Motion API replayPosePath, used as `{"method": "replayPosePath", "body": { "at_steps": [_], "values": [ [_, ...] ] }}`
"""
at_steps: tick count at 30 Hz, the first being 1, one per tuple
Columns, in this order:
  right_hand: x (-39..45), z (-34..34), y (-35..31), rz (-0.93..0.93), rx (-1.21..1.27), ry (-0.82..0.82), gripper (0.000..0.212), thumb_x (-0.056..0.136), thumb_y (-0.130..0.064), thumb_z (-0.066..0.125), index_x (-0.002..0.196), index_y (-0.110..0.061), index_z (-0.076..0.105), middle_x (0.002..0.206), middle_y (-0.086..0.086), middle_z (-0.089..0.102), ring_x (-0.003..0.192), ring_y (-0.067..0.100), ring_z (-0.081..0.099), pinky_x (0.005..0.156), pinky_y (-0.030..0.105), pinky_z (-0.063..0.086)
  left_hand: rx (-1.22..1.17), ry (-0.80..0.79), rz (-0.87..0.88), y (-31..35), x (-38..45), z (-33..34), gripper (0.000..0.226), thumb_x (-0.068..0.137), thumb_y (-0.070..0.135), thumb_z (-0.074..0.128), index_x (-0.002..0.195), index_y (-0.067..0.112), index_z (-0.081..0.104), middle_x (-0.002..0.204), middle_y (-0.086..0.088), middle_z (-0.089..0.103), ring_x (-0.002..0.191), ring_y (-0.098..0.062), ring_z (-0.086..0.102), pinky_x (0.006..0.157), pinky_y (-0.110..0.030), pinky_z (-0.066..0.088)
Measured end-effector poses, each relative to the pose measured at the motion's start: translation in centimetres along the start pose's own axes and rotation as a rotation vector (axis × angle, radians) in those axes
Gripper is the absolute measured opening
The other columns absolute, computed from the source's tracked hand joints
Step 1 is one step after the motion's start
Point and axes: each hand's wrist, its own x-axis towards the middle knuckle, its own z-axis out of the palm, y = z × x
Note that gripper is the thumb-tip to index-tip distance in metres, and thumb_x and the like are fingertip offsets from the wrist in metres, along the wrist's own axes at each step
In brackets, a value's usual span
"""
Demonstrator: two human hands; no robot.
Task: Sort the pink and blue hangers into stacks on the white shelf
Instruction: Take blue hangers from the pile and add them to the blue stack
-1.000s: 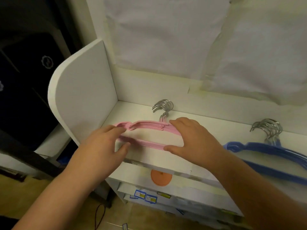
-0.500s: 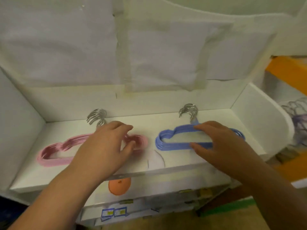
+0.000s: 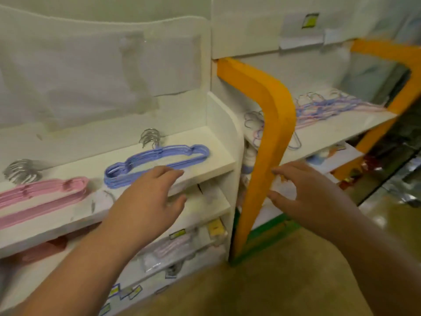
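Right of the orange post (image 3: 268,142), unsorted hangers (image 3: 328,108) are lying tangled; I am reaching with left hand (image 3: 145,201) and right hand (image 3: 305,197) both empty, fingers spread, intending to lift one at a time.

I can't read any text from here. The small yellow label (image 3: 310,20) high above my right hand (image 3: 303,192) and the tags (image 3: 123,293) on the shelf edges below my left hand (image 3: 145,201) are too blurred.

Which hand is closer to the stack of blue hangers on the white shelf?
Left. The left hand hovers open just in front of the blue hangers, fingertips at their front edge. The right hand is far to their right, beyond the orange post.
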Motion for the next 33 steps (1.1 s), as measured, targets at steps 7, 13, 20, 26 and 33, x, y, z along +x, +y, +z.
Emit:
{"method": "replayPosePath", "body": {
  "at_steps": [7,13,20,26,33],
  "values": [
    [-6.7,-4.8,9.9,0.117,-0.011,0.024,0.056,0.087,-0.056,0.057,0.137,-0.035,0.048,0.137,-0.019,0.045,0.116,0.003,0.050,0.093,0.028,0.050,-0.069,-0.040,0.191,13.6,1.3,4.3,0.055,0.089,0.049,0.051,0.141,0.038,0.038,0.138,0.018,0.041,0.121,-0.007,0.046,0.097,-0.026,0.041],
    [-6.4,-6.8,16.8,0.200,0.009,0.035,0.054,0.085,-0.053,0.058,0.135,-0.036,0.049,0.135,-0.021,0.044,0.105,-0.002,0.047,0.085,0.018,0.048,-0.113,-0.048,0.296,21.3,6.0,8.2,0.057,0.090,0.051,0.049,0.143,0.038,0.035,0.138,0.020,0.039,0.122,-0.005,0.045,0.099,-0.023,0.039],
    [-0.5,-8.2,25.4,0.195,-0.095,0.038,0.053,0.086,-0.060,0.055,0.135,-0.041,0.045,0.137,-0.025,0.042,0.100,-0.004,0.051,0.081,0.018,0.050,-0.121,-0.067,0.331,26.4,15.0,13.4,0.057,0.090,0.053,0.048,0.143,0.039,0.032,0.135,0.017,0.041,0.118,-0.008,0.046,0.090,-0.023,0.043],
    [7.1,-10.4,31.1,0.172,-0.039,0.047,0.042,0.086,-0.053,0.058,0.125,-0.040,0.052,0.127,-0.022,0.049,0.102,-0.002,0.052,0.086,0.021,0.049,-0.114,-0.142,0.336,29.5,23.9,15.6,0.059,0.091,0.050,0.047,0.145,0.039,0.026,0.146,0.013,0.034,0.128,-0.013,0.040,0.104,-0.032,0.042],
    [16.2,-10.2,35.5,0.110,0.010,-0.027,0.053,0.086,-0.054,0.060,0.135,-0.037,0.048,0.138,-0.018,0.044,0.106,0.001,0.047,0.084,0.018,0.041,-0.047,-0.156,0.195,30.7,29.8,17.8,0.062,0.091,0.054,0.042,0.146,0.035,0.023,0.147,0.008,0.031,0.130,-0.017,0.038,0.104,-0.034,0.040]
  ]
}}
